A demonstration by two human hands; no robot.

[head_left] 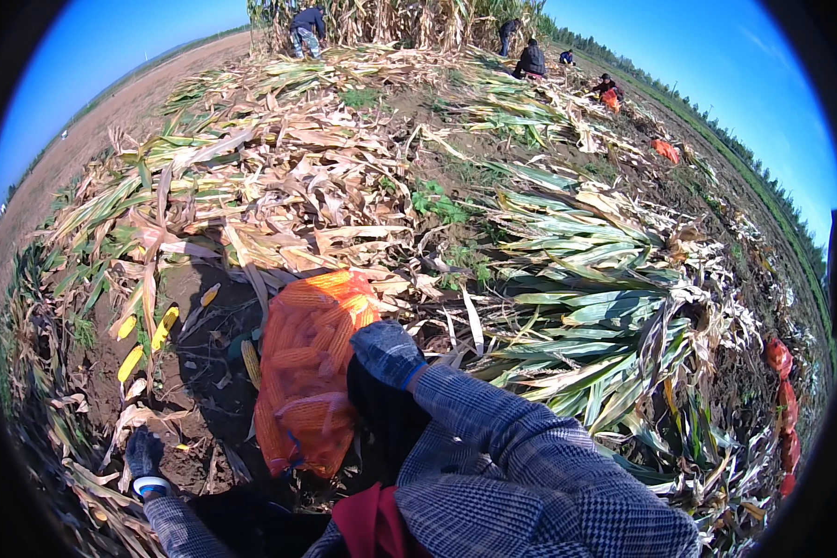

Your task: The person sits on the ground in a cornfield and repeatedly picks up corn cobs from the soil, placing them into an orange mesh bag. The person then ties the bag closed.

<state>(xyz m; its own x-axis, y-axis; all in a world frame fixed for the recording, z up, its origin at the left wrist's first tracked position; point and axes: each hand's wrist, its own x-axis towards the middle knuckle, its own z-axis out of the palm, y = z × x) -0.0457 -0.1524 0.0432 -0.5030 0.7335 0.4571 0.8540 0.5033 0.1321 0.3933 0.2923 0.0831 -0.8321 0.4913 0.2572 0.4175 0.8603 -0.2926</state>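
An orange mesh sack (303,390) packed with husked corn cobs lies tilted before me. My right hand (387,352), in a grey-blue knit glove, is at the sack's upper right side, above my dark-clad knee. Its fingers are curled, but whether they grip the mesh is hidden. My left hand (144,453), also gloved, hangs low at the left near dry corn husks (136,418); its fingers are too dark to read. Beyond it, yellow corn cobs (130,363) lie on the soil. One more corn cob (250,364) rests against the sack's left edge.
Cut corn stalks cover the ground, dry ones (300,160) ahead and greener ones (600,300) at the right. Several filled red sacks (787,404) line the far right. People (531,60) work near standing corn (404,24) in the distance.
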